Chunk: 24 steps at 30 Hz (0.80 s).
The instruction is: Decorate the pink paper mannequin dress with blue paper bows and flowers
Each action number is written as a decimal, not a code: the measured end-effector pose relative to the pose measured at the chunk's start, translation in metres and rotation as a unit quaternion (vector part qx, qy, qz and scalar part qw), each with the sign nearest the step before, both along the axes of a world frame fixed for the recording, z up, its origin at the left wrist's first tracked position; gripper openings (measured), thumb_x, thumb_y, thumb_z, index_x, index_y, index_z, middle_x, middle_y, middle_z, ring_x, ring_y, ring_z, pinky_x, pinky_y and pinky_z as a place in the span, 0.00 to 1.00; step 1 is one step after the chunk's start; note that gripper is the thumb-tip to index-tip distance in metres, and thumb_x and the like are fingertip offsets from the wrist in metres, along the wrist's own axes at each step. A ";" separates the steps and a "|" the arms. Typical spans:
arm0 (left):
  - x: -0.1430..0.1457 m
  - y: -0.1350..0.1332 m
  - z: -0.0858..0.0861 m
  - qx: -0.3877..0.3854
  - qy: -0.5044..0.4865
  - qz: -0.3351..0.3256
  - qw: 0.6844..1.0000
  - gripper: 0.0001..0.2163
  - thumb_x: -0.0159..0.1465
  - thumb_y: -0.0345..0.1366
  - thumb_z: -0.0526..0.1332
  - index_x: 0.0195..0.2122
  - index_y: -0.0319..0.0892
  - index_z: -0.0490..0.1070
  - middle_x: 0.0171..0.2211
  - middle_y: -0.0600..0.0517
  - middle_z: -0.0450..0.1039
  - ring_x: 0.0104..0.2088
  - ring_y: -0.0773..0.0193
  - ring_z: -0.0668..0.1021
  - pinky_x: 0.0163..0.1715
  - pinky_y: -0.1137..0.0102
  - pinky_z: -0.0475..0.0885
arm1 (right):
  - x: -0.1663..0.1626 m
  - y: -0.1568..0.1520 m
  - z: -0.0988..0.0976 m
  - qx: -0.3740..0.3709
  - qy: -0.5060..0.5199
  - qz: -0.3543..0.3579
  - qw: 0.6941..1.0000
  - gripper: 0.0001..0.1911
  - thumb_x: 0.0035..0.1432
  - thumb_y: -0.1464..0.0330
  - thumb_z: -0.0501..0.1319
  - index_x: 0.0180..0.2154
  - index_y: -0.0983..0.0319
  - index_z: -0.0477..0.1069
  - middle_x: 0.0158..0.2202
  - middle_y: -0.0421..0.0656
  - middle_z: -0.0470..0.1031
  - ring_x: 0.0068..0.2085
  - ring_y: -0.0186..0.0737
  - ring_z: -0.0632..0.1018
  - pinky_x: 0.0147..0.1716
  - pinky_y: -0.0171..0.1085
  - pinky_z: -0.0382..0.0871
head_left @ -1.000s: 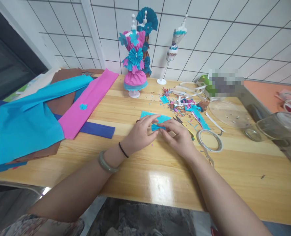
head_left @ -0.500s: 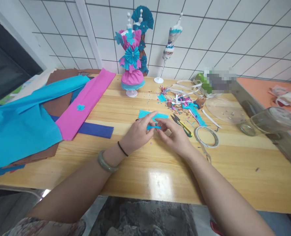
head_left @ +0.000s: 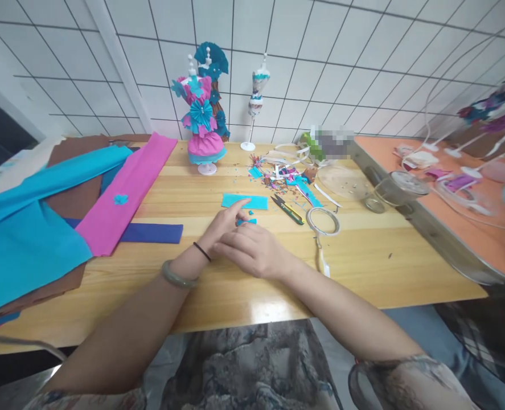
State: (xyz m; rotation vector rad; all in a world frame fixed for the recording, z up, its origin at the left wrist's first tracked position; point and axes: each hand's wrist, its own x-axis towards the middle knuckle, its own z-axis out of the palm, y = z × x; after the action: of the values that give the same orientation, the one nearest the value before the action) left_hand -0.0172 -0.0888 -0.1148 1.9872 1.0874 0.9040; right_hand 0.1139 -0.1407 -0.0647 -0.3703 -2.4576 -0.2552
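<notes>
My left hand (head_left: 229, 221) has its index finger stretched out, while its other fingers curl by a small gathered piece of turquoise crepe paper (head_left: 247, 221). Over the left hand's near side lies my right hand (head_left: 254, 249), fingers bent and closed. Its fingertips are hidden, so what they pinch cannot be made out. A tiny turquoise scrap (head_left: 251, 212) shows just beyond the gathered piece. Behind the left fingertips, a flat turquoise paper strip (head_left: 257, 202) lies on the wooden table (head_left: 218, 302). Yellow-handled thread snips (head_left: 287, 209) rest right of the strip.
A tape roll (head_left: 323, 221) lies right of the hands, with paper scraps (head_left: 278, 175) behind. Decorated dress-form stands (head_left: 205, 145) and a barer form (head_left: 258, 94) line the tiled wall. Crepe sheets (head_left: 124, 193) fill the left. A clear jar (head_left: 399, 188) lies at the right.
My right hand has turned and moved left across my left hand; earlier both sets of fingertips met at the gathered paper. The camera view has swung right.
</notes>
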 end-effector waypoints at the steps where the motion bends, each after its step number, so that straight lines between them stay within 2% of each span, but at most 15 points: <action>1: 0.000 0.000 0.000 0.008 0.015 -0.007 1.000 0.22 0.57 0.30 0.53 0.55 0.41 0.58 0.32 0.53 0.71 0.33 0.67 0.74 0.37 0.71 0.70 | -0.004 -0.002 0.000 0.013 -0.015 0.006 1.000 0.12 0.61 0.75 0.49 0.40 0.66 0.70 0.33 0.45 0.74 0.32 0.38 0.70 0.31 0.38 0.62; 4: 0.002 0.001 -0.002 0.052 0.057 -0.022 0.997 0.20 0.56 0.30 0.53 0.51 0.40 0.62 0.34 0.52 0.71 0.34 0.66 0.74 0.37 0.71 0.70 | -0.014 -0.005 -0.002 0.018 -0.058 0.006 0.998 0.12 0.62 0.75 0.49 0.38 0.66 0.70 0.30 0.44 0.73 0.31 0.37 0.69 0.31 0.38 0.61; 9: 0.007 0.001 -0.006 0.113 0.107 -0.042 0.987 0.17 0.52 0.25 0.54 0.43 0.40 0.70 0.35 0.50 0.73 0.39 0.61 0.73 0.44 0.64 0.67 | -0.031 -0.020 -0.008 0.015 -0.121 0.053 0.991 0.13 0.63 0.73 0.46 0.37 0.64 0.69 0.29 0.41 0.69 0.28 0.34 0.69 0.28 0.37 0.60; 11: 0.007 -0.002 -0.005 0.138 0.126 -0.045 0.981 0.19 0.52 0.23 0.53 0.44 0.39 0.70 0.37 0.49 0.73 0.41 0.61 0.73 0.45 0.63 0.67 | -0.040 -0.031 -0.009 0.012 -0.110 0.077 0.991 0.13 0.62 0.72 0.47 0.35 0.63 0.69 0.29 0.40 0.69 0.26 0.33 0.68 0.26 0.36 0.59; 15: 0.007 -0.008 -0.001 0.173 0.139 -0.037 0.974 0.22 0.53 0.22 0.52 0.49 0.40 0.66 0.44 0.48 0.72 0.44 0.63 0.72 0.46 0.65 0.67 | -0.051 -0.058 -0.003 0.010 -0.035 0.145 0.989 0.12 0.60 0.71 0.49 0.33 0.61 0.71 0.30 0.39 0.72 0.28 0.32 0.69 0.27 0.35 0.62; 17: 0.007 -0.009 0.001 0.185 0.144 -0.035 0.971 0.22 0.54 0.22 0.53 0.51 0.41 0.64 0.46 0.48 0.70 0.46 0.62 0.71 0.48 0.66 0.67 | -0.047 -0.070 0.003 -0.010 0.005 0.151 0.989 0.11 0.60 0.71 0.51 0.32 0.62 0.71 0.27 0.38 0.72 0.26 0.31 0.69 0.26 0.34 0.63; 19: 0.007 -0.010 0.002 0.197 0.154 -0.033 0.968 0.22 0.55 0.23 0.54 0.51 0.41 0.63 0.47 0.48 0.70 0.48 0.61 0.70 0.49 0.65 0.66 | -0.033 -0.081 0.009 -0.050 0.032 0.107 0.992 0.09 0.59 0.71 0.52 0.32 0.63 0.71 0.28 0.39 0.73 0.25 0.32 0.70 0.24 0.34 0.63; 21: 0.007 -0.009 0.002 0.201 0.162 -0.031 0.966 0.22 0.55 0.25 0.55 0.52 0.42 0.62 0.48 0.48 0.69 0.49 0.61 0.70 0.49 0.65 0.65 | -0.009 -0.088 0.011 -0.117 0.081 0.030 0.989 0.09 0.58 0.73 0.52 0.36 0.63 0.70 0.32 0.42 0.75 0.27 0.33 0.72 0.25 0.35 0.65; 22: 0.006 -0.009 0.002 0.200 0.164 -0.030 0.965 0.22 0.55 0.26 0.55 0.53 0.43 0.62 0.48 0.48 0.69 0.48 0.61 0.70 0.49 0.65 0.65 | 0.007 -0.090 0.010 -0.145 0.107 -0.007 0.984 0.11 0.57 0.75 0.51 0.39 0.64 0.68 0.34 0.45 0.75 0.31 0.35 0.73 0.27 0.35 0.66; 24: 0.006 -0.008 0.002 0.198 0.169 -0.028 0.965 0.22 0.56 0.27 0.56 0.53 0.42 0.61 0.47 0.48 0.69 0.48 0.60 0.70 0.49 0.65 0.65 | 0.042 -0.091 0.003 -0.209 0.172 -0.137 0.953 0.13 0.55 0.77 0.51 0.41 0.62 0.67 0.36 0.47 0.74 0.38 0.39 0.74 0.34 0.38 0.69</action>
State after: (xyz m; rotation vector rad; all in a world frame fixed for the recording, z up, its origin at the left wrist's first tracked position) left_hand -0.0109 -0.0972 -0.1131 2.5634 1.0861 0.8175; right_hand 0.1561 -0.2321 -0.0617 -0.8646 -2.0958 0.2083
